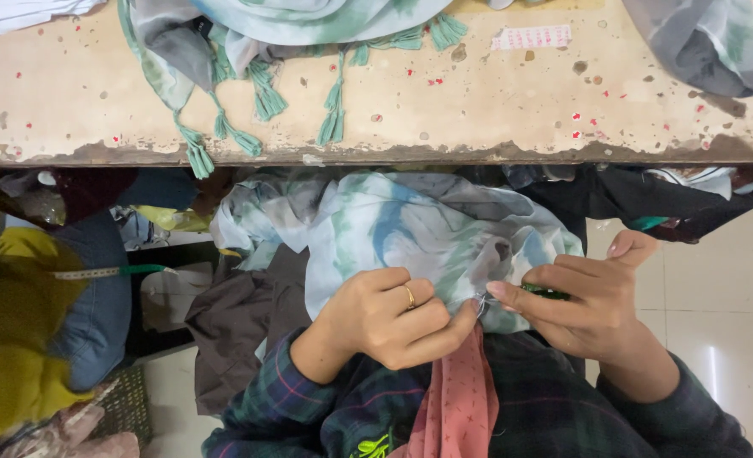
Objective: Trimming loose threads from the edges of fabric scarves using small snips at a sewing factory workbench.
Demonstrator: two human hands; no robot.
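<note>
A thin cloth [410, 229] dyed in pale teal, white and grey lies bunched in my lap below the table edge. My left hand [389, 315], with a gold ring on one finger, pinches a fold of it near the middle. My right hand [584, 301] meets it from the right, fingers closed on a small dark green tool [544, 293] at the same spot of cloth. A pink patterned strip [461, 399] hangs down between my plaid sleeves.
A worn, paint-flecked table [478, 102] spans the top, with a tasselled teal scarf [292, 34] draped over it and another grey-green cloth [707, 42] at the right. Heaps of clothes [46, 322] and a measuring tape [105, 272] lie at the left. Dark garments [648, 199] hang under the table.
</note>
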